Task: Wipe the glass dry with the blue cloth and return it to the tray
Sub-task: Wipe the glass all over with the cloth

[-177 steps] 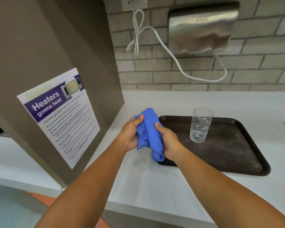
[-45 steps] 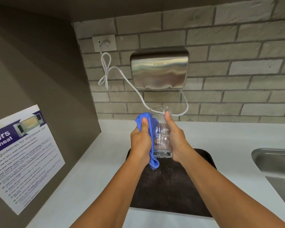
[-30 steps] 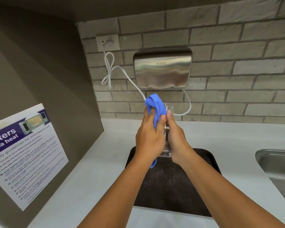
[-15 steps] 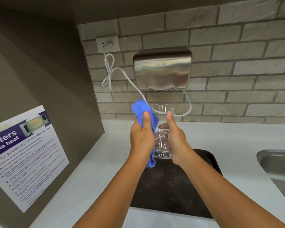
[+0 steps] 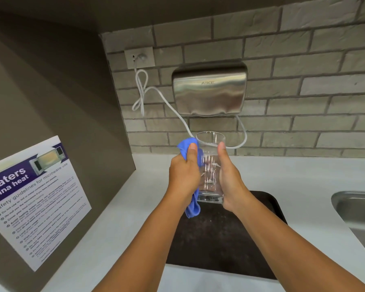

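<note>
We stood at a pale tabletop (image 5: pixel 114 232) that ran back to a grey brick wall (image 5: pixel 303 85), with a brown cabinet side (image 5: pixel 51 98) to the left of our grip carrying a microwave safety poster (image 5: pixel 33 199). Directly beneath our grip lay the dark tray (image 5: pixel 223 245), and off to the right of it the rim of a steel sink (image 5: pixel 358 213) showed at the frame edge. Above and behind our grip hung a steel hand dryer (image 5: pixel 209 89), its white cord (image 5: pixel 141 91) looping up to a wall socket (image 5: pixel 139 59).

Our right hand (image 5: pixel 230 180) was closed around the right side of the glass (image 5: pixel 210 169), thumb up near the rim, holding it upright in the air above the tray and clear of it. Our left hand (image 5: pixel 184 175) was closed on the blue cloth (image 5: pixel 191 207), pressing it against the left side of the glass; one bunch of cloth stuck out above the thumb beside the rim, and a tail hung down below the palm, level with the base of the glass. The glass looked empty, with light streaks on its wall.
</note>
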{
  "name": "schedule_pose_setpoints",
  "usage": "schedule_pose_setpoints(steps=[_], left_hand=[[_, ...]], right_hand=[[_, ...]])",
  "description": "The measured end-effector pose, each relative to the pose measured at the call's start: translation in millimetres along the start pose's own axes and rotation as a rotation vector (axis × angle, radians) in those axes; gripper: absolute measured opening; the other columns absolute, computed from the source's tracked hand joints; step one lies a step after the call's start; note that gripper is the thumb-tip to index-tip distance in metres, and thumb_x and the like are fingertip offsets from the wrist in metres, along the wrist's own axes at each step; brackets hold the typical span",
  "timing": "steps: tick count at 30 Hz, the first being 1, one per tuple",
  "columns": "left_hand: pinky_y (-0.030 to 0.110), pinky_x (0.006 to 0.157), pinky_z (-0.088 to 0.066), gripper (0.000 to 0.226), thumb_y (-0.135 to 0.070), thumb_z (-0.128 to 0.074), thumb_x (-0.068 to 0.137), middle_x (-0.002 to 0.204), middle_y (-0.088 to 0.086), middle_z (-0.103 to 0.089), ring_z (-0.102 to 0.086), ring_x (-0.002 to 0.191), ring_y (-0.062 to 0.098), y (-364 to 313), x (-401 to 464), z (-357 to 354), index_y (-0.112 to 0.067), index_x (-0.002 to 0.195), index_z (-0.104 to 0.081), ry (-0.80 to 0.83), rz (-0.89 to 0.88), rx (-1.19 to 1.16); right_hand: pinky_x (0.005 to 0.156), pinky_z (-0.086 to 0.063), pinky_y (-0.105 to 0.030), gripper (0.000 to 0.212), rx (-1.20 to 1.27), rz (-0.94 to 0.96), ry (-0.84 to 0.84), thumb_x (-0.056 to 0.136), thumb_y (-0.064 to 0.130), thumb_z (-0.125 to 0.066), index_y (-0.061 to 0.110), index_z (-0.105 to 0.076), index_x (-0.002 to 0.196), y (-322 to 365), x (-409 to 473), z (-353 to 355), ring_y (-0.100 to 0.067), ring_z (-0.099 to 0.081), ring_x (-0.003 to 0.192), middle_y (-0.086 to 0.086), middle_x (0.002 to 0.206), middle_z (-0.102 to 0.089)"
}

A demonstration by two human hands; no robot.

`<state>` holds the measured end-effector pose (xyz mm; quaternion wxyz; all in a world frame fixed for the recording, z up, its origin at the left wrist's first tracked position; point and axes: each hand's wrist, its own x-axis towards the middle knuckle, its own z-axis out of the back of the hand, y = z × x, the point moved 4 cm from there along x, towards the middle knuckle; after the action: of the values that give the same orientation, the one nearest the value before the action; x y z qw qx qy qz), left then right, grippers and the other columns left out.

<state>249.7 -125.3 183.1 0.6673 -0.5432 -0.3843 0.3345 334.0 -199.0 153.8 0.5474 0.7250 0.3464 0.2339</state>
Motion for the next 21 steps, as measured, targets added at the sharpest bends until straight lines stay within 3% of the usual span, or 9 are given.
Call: schedule_pose_setpoints(steps=[2,6,9,11,13,15,17,19,21], left_hand=[[0.034,0.058,-0.059,0.052,-0.056,-0.042,0.096,0.083,0.012,-0.074,-0.073,0.072,0.025,10.4,0.3,1.7,-0.011,0.1,-0.068,0.048,0.155,-0.109],[0.032,0.052,-0.058,0.049,-0.052,-0.043,0.098,0.084,0.01,-0.079,-0.076,0.071,0.025,22.7,-8.6,0.0,-0.012,0.105,-0.071,0.129,0.279,-0.369],[0.036,0.059,-0.061,0.052,-0.056,-0.04,0.097,0.091,0.011,-0.078,-0.076,0.076,0.026,18.5,-4.4,4.0,-0.014,0.112,-0.067,0.053,0.172,-0.363],[0.042,0.076,-0.062,0.052,-0.06,-0.04,0.095,0.096,0.009,-0.077,-0.075,0.086,0.025,11.5,-2.8,5.8,-0.019,0.112,-0.067,0.035,0.067,-0.323],[0.034,0.079,-0.06,0.051,-0.063,-0.04,0.093,0.098,0.003,-0.077,-0.073,0.091,0.019,4.8,-7.4,6.2,-0.023,0.11,-0.068,0.061,-0.053,-0.25],[0.023,0.072,-0.054,0.061,-0.068,-0.038,0.088,0.095,0.004,-0.072,-0.069,0.088,0.017,-0.8,-13.5,4.9,-0.023,0.117,-0.065,0.109,-0.144,-0.165],[0.016,0.072,-0.047,0.066,-0.071,-0.033,0.085,0.114,0.006,-0.069,-0.067,0.1,0.018,-4.7,-15.6,2.6,-0.033,0.136,-0.051,0.146,-0.241,-0.025],[0.009,0.077,-0.042,0.053,-0.063,-0.033,0.093,0.138,-0.011,-0.057,-0.059,0.114,0.004,-11.8,-15.2,0.7,-0.05,0.144,-0.031,0.15,-0.347,0.11],[0.007,0.068,-0.042,0.044,-0.053,-0.036,0.098,0.117,-0.019,-0.066,-0.062,0.092,-0.004,-17.0,-12.8,0.9,-0.043,0.141,-0.041,0.122,-0.379,0.16]], right_hand=[[0.057,-0.06,-0.03,0.079,0.026,0.006,0.034,0.08,0.083,-0.045,0.013,-0.075,0.104,0.4,-0.5,2.3,-0.021,-0.076,0.068,-0.007,0.082,-0.079],[0.059,-0.058,-0.034,0.084,0.023,0.02,0.127,0.069,0.084,-0.049,0.01,-0.072,0.103,3.4,0.5,0.5,-0.022,-0.071,0.062,-0.01,0.078,-0.075],[0.057,-0.06,-0.033,0.077,0.012,0.005,0.088,0.083,0.081,-0.046,0.011,-0.072,0.102,2.5,2.8,0.1,-0.021,-0.074,0.061,-0.008,0.076,-0.078],[0.061,-0.061,-0.035,0.075,-0.023,0.006,0.048,0.087,0.08,-0.043,0.013,-0.074,0.103,1.8,4.8,0.1,-0.021,-0.076,0.066,-0.006,0.079,-0.08],[0.065,-0.061,-0.036,0.074,-0.067,0.019,0.014,0.086,0.081,-0.043,0.016,-0.076,0.1,4.0,7.3,-0.6,-0.021,-0.077,0.072,-0.003,0.082,-0.08],[0.062,-0.061,-0.032,0.07,-0.092,0.04,-0.015,0.087,0.079,-0.044,0.018,-0.077,0.098,8.2,8.7,-2.8,-0.018,-0.077,0.075,0.001,0.082,-0.081],[0.052,-0.057,-0.024,0.065,-0.103,0.066,-0.017,0.09,0.075,-0.045,0.019,-0.077,0.095,11.4,9.3,-6.0,-0.01,-0.076,0.067,0.005,0.075,-0.08],[0.063,-0.062,-0.032,0.065,-0.108,0.067,-0.016,0.091,0.074,-0.045,0.019,-0.078,0.102,12.6,8.2,-9.0,-0.01,-0.077,0.077,-0.003,0.088,-0.082],[0.086,-0.062,-0.045,0.072,-0.06,0.041,-0.027,0.091,0.075,-0.045,0.014,-0.077,0.11,12.4,5.4,-9.6,-0.021,-0.077,0.093,-0.016,0.109,-0.078]])
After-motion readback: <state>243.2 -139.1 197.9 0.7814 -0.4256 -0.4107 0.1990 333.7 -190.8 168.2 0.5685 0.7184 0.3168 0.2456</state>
